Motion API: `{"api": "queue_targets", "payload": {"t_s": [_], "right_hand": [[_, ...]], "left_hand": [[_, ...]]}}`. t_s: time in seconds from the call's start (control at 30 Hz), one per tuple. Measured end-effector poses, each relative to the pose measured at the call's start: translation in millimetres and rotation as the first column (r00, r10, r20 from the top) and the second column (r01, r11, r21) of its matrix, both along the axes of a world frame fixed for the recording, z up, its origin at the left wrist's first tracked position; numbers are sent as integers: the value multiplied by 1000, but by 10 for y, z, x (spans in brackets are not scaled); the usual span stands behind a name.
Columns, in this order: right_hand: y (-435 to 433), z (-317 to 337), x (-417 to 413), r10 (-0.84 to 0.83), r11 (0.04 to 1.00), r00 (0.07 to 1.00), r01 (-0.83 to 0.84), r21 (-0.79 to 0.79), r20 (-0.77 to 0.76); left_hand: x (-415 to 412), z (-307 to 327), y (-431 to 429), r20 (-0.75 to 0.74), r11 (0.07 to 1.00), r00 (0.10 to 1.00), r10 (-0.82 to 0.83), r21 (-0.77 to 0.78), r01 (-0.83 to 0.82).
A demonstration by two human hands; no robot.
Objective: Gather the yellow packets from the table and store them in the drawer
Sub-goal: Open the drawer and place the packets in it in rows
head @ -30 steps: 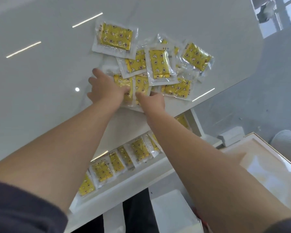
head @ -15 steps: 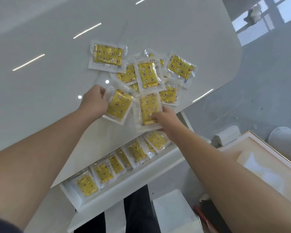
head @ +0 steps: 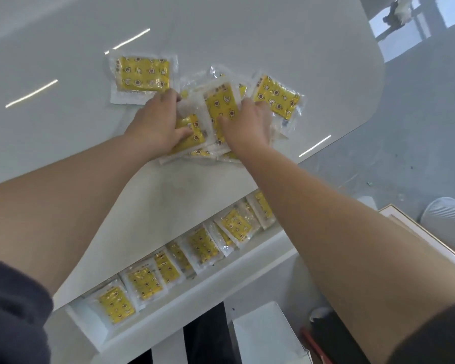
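Observation:
A heap of yellow packets in clear wrappers lies on the white table. My left hand grips the heap's left side, thumb over a yellow packet. My right hand presses on the heap's right side, fingers curled round packets. One packet lies flat and apart at the upper left; another sticks out to the right of my right hand. Below the table edge the open white drawer holds a row of several yellow packets.
The table's rounded corner is at the right, with grey floor beyond. A framed panel lies on the floor at the right. A white box sits below the drawer, beside dark trouser legs.
Both hands have moved up from the near edge of the pile, each with a packet, and now clamp the heap from left and right. The packets are bunched closer together.

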State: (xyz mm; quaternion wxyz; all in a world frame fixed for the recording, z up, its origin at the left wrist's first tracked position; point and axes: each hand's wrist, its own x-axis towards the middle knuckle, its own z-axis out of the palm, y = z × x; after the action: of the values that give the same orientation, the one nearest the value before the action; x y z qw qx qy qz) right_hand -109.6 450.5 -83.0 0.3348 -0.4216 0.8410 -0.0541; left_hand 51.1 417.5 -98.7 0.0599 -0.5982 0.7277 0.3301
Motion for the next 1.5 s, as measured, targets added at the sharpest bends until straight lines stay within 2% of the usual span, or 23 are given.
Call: {"api": "queue_targets", "payload": {"t_s": [0.1,0.17,0.27,0.33,0.4,0.5,0.6,0.73,0.8,0.87,0.93,1.0,1.13,1.27,1.33,1.4,1.5], "right_hand": [[-11,12,124,6,1000,1000,-6,-4,28],[-11,17,158,-50,999,991,50,5,120],[46,56,142,-81,994,978,94,-58,190],[147,104,90,-118,981,962,151,-121,245],[310,158,12,-187,959,930,243,-147,318],[653,196,-87,-266,932,883,339,-133,385],[1015,177,-111,-309,922,844,379,-81,438],[1375,149,-65,-340,915,827,400,-44,448],[1502,145,-24,-387,890,798,454,-39,463],[1641,146,11,-436,864,757,503,-9,487],[1820,167,27,-468,850,699,525,57,542],[2048,179,36,-461,864,680,490,115,570],[2560,131,142,-393,920,778,327,218,490],[2820,78,272,-250,952,895,159,262,369],[2801,3,355,-162,961,930,73,266,330],[2728,-152,482,-72,964,945,-16,264,319],[2631,-474,751,47,958,931,-144,247,362]], "left_hand": [[4,13,-65,179,953,956,-231,-157,260],[9,-16,-162,208,927,921,-329,-114,357],[16,-59,-318,231,917,892,-387,-5,399],[8,-42,-351,307,900,856,-415,3,435],[2,4,-279,352,873,830,-433,-65,483],[15,32,6,329,856,850,-412,-179,485],[21,23,310,235,921,919,-318,-154,358],[-11,89,510,157,988,986,-61,-133,83],[-6,135,615,51,994,996,73,-84,-68],[47,182,722,-97,972,969,229,-21,-232],[154,245,857,-219,923,898,383,49,-381],[279,316,1081,-282,891,845,454,118,-439],[595,295,1918,-309,864,816,488,306,-400],[889,38,2836,-193,780,816,545,474,-409],[1049,-213,3153,-102,674,752,651,533,-512],[1191,-467,3336,-10,511,627,779,589,-626],[1374,-778,3448,51,270,380,923,618,-738]]}}
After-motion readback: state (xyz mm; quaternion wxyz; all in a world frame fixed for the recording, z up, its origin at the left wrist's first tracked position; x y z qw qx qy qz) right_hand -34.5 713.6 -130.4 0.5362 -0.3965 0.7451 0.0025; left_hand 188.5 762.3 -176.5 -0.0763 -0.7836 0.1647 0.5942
